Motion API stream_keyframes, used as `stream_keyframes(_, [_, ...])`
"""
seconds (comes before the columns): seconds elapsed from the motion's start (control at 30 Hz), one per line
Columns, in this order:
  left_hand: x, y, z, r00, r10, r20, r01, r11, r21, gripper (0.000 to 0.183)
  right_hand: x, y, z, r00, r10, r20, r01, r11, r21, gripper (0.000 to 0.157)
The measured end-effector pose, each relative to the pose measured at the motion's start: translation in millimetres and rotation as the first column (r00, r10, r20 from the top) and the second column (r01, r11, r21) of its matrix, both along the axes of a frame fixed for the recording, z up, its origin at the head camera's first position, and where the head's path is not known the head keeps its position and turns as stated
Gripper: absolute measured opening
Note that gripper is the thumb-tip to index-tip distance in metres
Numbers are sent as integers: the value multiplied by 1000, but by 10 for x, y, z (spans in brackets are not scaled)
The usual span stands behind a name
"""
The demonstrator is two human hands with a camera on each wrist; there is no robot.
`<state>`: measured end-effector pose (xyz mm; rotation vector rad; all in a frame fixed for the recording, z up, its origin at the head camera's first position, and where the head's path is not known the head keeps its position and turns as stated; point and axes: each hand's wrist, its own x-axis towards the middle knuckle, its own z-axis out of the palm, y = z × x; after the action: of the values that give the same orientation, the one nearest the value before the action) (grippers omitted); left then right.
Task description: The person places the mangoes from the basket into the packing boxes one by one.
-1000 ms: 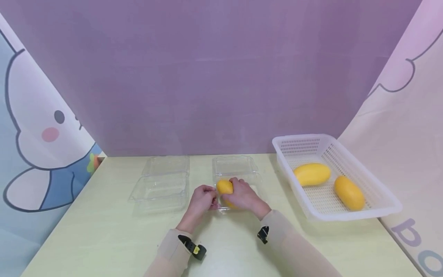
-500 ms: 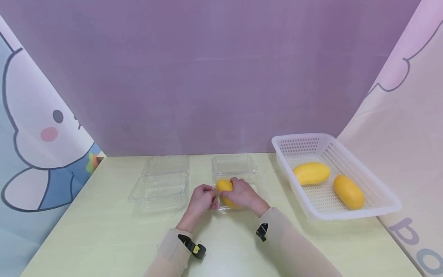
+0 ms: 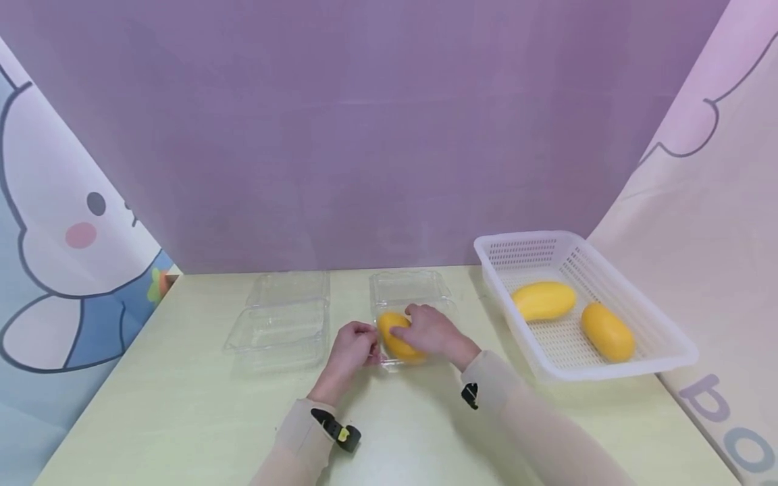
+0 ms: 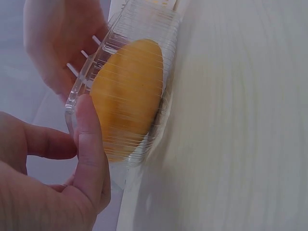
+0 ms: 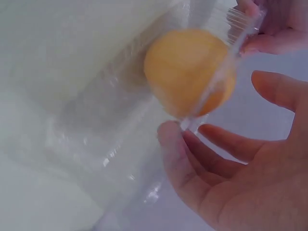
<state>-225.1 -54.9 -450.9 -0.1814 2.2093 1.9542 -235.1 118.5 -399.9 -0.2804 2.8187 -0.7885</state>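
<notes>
Mango (image 3: 395,345) position, head view: in the near half of the right-hand clear container (image 3: 408,287), toward its left side, on the worktop (image 3: 401,432).
Mango long axis, head view: oblique, from far left to near right.
Left grip (image 3: 352,343), head view: fingers curled, pinching the container at its near-left edge.
Right grip (image 3: 433,331), head view: thumb overlaps the mango's upper face, fingers spread beyond it; contact cannot be told.
Container form, head view: thin transparent plastic, hinged, lid half folded back; a second clear container (image 3: 279,325) of like form lies to the left.
Basket (image 3: 614,372), head view: white perforated plastic, rectangular, flanged rim; holds a yellow mango (image 3: 543,301) and an orange-yellow mango (image 3: 608,332).
Mango long axis, left wrist view: from upper right to lower left, upper end tapered, seen through the container wall.
Left grip, left wrist view: two digits pinch the rim from opposite sides.
Wall texture, left wrist view: finely ribbed, glossy; mango skin smooth.
Mango long axis, right wrist view: foreshortened, outline nearly round; direction cannot be read.
Right grip, right wrist view: thumb and fingers wide apart, fingers bowed, holding nothing; one fingertip lies at the container rim.
Container surface, right wrist view: blurred, with bright highlights.
</notes>
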Motion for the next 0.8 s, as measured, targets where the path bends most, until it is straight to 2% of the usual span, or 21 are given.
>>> stream_keyframes(0.17, [-17,-5,1,1000,5,11,-5,1000,4,23,27,27,152,998,58,-13,-56,995,86,57])
stream_keyframes(0.3, [-19,-7,-3,1000,7,5,-7,1000,12,23,81,70,285,997,76,-20,-72,986,151,58])
stream_keyframes(0.47, [-18,-9,-17,1000,10,-14,-9,1000,24,23,160,167,422,995,89,-53,-75,973,219,58])
stream_keyframes(0.8, [-7,1,-22,1000,6,-18,-5,1000,16,23,243,444,585,984,100,-150,-54,958,282,54])
